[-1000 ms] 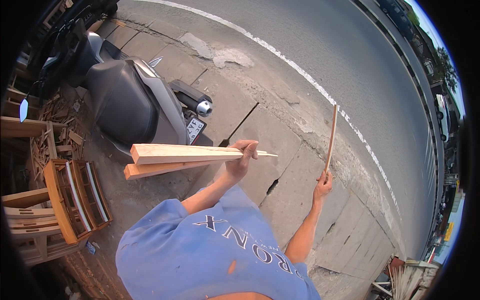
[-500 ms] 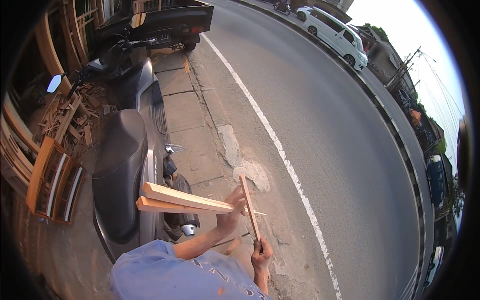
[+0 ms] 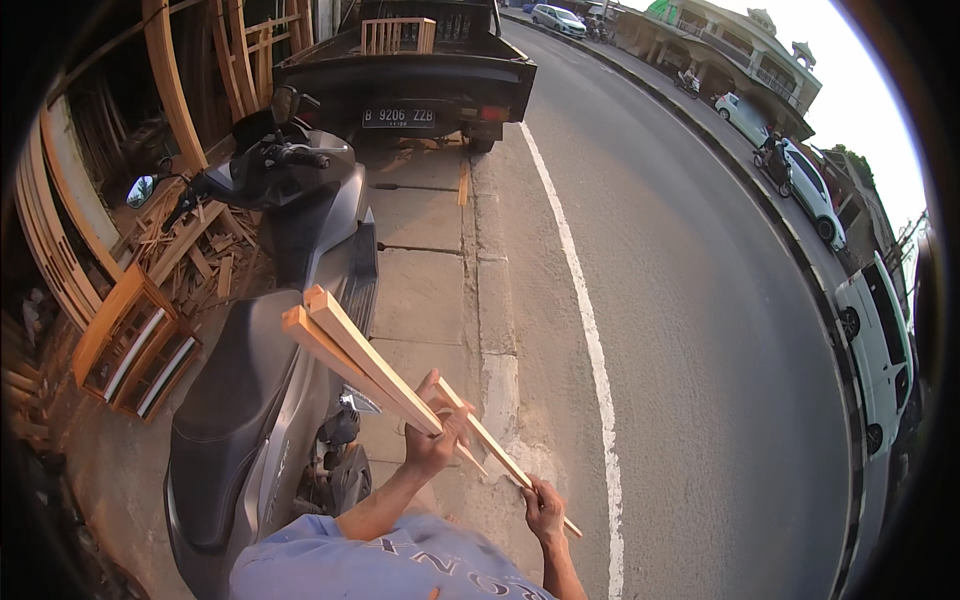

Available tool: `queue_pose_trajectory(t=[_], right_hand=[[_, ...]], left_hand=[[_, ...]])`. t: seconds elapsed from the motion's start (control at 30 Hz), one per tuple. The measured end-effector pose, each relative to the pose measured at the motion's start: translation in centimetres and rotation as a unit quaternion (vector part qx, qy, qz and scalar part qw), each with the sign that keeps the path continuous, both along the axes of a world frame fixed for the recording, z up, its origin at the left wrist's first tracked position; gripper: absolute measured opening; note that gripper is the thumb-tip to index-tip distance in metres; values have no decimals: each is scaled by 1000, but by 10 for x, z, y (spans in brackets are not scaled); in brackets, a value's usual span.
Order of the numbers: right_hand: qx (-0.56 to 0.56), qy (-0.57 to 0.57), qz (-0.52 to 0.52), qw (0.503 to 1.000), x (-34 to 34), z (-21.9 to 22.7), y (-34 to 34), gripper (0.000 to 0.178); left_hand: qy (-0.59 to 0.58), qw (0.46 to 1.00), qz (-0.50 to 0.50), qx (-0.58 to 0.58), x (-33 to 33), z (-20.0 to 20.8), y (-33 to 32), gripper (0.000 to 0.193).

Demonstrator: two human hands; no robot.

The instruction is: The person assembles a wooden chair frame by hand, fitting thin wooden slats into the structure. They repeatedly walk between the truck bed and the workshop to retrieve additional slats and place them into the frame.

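Observation:
My left hand (image 3: 432, 448) is closed around a small bundle of pale wooden strips (image 3: 362, 362), whose thick ends fan up and left over the motorbike. A narrow end of the bundle pokes out past the palm. Another thin wooden strip (image 3: 500, 457) slants from beside my left fingers down to my right hand (image 3: 545, 508), which is shut on it with a short length sticking out beyond the fist. Whether the left fingertips touch this single strip I cannot tell.
A dark motorbike (image 3: 235, 390) stands close on my left. Behind it are an orange-brown wooden piece with slats (image 3: 135, 345) and a heap of wood scraps (image 3: 205, 250). A black pickup (image 3: 400, 85) is parked ahead. To the right runs a road (image 3: 700, 330) with several vehicles.
The view has swung left, bringing more of the pickup in. The single strip now leans further left, and a length of it shows below my right hand. Both hands keep hold of wood.

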State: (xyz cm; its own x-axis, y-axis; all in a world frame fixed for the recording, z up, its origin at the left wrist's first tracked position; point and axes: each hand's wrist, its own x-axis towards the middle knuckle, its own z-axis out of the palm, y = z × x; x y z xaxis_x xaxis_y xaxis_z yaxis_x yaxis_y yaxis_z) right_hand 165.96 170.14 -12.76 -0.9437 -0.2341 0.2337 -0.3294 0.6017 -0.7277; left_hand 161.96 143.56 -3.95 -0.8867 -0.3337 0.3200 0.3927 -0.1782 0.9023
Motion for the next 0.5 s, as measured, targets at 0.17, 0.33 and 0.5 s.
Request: queue_pose_trajectory(t=[0.17, 0.33, 0.5], right_hand=[[22, -19, 78, 996, -193, 8, -30, 23], [-38, 28, 73, 996, -358, -2, -106, 19], [-73, -119, -110, 984, -481, -8, -134, 24]], left_hand=[[27, 989, 141, 35, -123, -1, -56, 75], [28, 968, 249, 9, -291, 30, -133, 64], [31, 957, 289, -22, -443, 64, -193, 31]])
